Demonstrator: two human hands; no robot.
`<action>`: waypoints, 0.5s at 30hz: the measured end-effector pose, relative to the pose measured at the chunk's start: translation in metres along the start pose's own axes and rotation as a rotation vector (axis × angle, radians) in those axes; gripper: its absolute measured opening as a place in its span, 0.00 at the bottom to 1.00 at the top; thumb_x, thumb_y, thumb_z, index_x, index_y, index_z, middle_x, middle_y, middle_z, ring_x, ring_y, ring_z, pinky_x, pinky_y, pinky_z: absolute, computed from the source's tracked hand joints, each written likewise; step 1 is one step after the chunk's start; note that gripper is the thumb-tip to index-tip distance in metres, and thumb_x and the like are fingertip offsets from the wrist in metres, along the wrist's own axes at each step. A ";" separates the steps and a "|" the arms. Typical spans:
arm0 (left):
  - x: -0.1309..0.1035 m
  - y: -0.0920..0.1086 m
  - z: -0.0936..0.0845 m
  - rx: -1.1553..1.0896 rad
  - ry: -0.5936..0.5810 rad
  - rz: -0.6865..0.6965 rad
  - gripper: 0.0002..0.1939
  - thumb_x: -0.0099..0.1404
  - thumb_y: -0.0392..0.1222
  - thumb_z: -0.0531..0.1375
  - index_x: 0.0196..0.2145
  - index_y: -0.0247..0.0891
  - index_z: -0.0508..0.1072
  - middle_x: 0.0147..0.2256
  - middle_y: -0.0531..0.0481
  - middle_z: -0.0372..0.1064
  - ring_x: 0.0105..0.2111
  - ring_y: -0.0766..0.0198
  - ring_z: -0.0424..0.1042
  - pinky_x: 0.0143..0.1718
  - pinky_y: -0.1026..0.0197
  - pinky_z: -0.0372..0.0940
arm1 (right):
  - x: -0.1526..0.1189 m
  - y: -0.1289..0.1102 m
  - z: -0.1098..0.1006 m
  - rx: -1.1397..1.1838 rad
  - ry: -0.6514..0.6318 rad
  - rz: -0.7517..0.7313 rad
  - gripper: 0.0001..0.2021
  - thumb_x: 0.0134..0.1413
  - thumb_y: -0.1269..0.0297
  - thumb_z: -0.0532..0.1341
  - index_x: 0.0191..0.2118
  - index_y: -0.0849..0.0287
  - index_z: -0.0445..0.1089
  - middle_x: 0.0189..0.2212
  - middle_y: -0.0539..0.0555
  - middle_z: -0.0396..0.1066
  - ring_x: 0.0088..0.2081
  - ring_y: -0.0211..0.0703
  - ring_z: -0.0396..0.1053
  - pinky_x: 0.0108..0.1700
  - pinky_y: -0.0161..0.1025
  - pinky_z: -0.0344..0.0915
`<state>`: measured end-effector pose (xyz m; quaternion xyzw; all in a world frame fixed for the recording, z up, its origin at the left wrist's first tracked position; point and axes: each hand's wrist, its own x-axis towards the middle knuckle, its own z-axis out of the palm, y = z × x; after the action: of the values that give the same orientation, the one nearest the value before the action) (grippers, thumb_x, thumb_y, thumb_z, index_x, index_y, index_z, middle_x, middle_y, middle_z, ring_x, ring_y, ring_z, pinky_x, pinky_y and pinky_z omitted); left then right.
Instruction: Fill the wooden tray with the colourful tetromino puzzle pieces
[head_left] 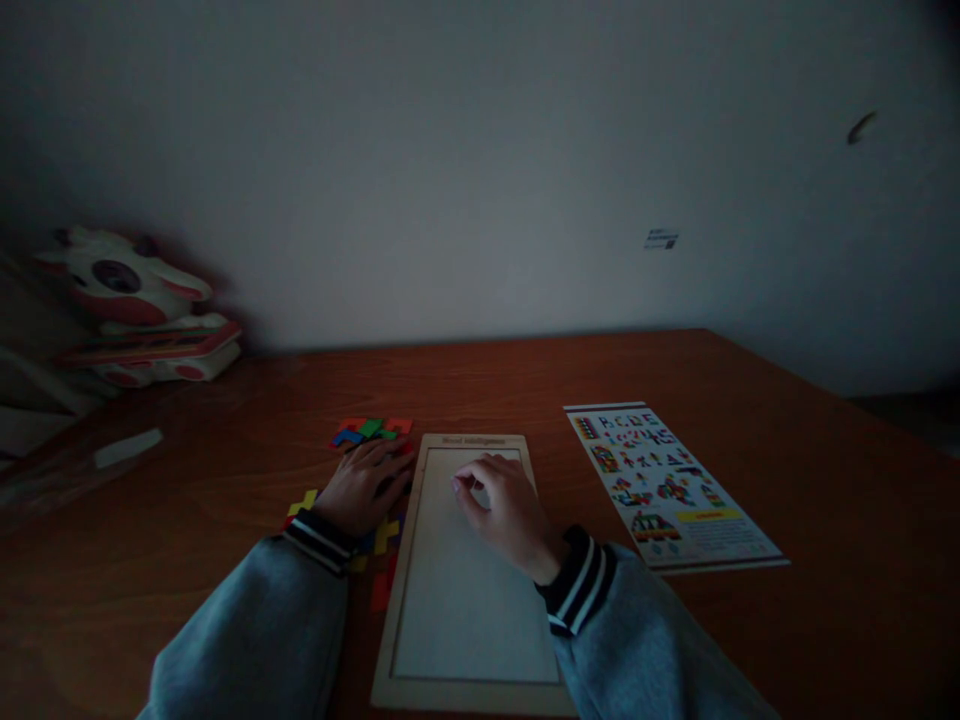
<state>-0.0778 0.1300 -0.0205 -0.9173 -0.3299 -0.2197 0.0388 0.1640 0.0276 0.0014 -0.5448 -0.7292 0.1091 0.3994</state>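
My left hand (pixel 365 485) lies with spread fingers over a pile of coloured flat pieces, beside the left edge of a pale wooden tray. Some pieces show around it: a green piece (pixel 370 428) beyond the fingers, a yellow piece (pixel 385 536) near the wrist and a red piece (pixel 380 592) closer to me. The wooden tray (pixel 450 692) has a raised rim and a bare inner surface. Above its upper part is my right hand (pixel 506 508), thumb and index finger curled together in a ring. Nothing is visible between those fingertips.
On the right of the brown table (pixel 600 370) lies a printed sheet (pixel 675 485) with colourful figures. A cow-shaped toy (pixel 150 310) with a keyboard stands at the back left. A pale strip (pixel 129 448) is on the table's left. Behind rises a grey wall.
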 end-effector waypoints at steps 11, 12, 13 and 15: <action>0.002 0.004 -0.003 -0.027 0.029 -0.126 0.19 0.65 0.46 0.59 0.50 0.37 0.76 0.50 0.41 0.75 0.49 0.49 0.72 0.53 0.44 0.66 | 0.000 -0.001 -0.001 0.000 -0.004 -0.002 0.03 0.61 0.69 0.61 0.36 0.56 0.72 0.32 0.50 0.74 0.36 0.41 0.69 0.43 0.41 0.60; 0.002 0.004 -0.003 -0.020 0.030 -0.131 0.18 0.65 0.47 0.59 0.49 0.38 0.77 0.51 0.41 0.74 0.50 0.48 0.72 0.53 0.43 0.65 | 0.000 -0.001 -0.001 -0.002 -0.003 0.000 0.03 0.61 0.69 0.61 0.36 0.56 0.72 0.32 0.50 0.74 0.35 0.41 0.69 0.43 0.41 0.60; 0.002 0.005 -0.003 -0.016 0.027 -0.135 0.17 0.65 0.47 0.59 0.48 0.38 0.78 0.51 0.42 0.74 0.51 0.48 0.71 0.54 0.42 0.65 | 0.000 -0.001 -0.001 -0.003 -0.003 0.001 0.03 0.61 0.68 0.61 0.36 0.56 0.72 0.32 0.49 0.74 0.35 0.41 0.69 0.43 0.41 0.60; 0.002 0.005 -0.003 -0.020 0.017 -0.143 0.16 0.66 0.48 0.59 0.47 0.40 0.78 0.52 0.43 0.74 0.52 0.47 0.71 0.54 0.41 0.64 | -0.001 -0.001 -0.001 -0.007 -0.004 0.000 0.03 0.61 0.68 0.61 0.36 0.56 0.72 0.32 0.49 0.74 0.35 0.40 0.69 0.43 0.41 0.60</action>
<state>-0.0747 0.1270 -0.0163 -0.8898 -0.3921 -0.2330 0.0165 0.1639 0.0264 0.0020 -0.5459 -0.7304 0.1077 0.3961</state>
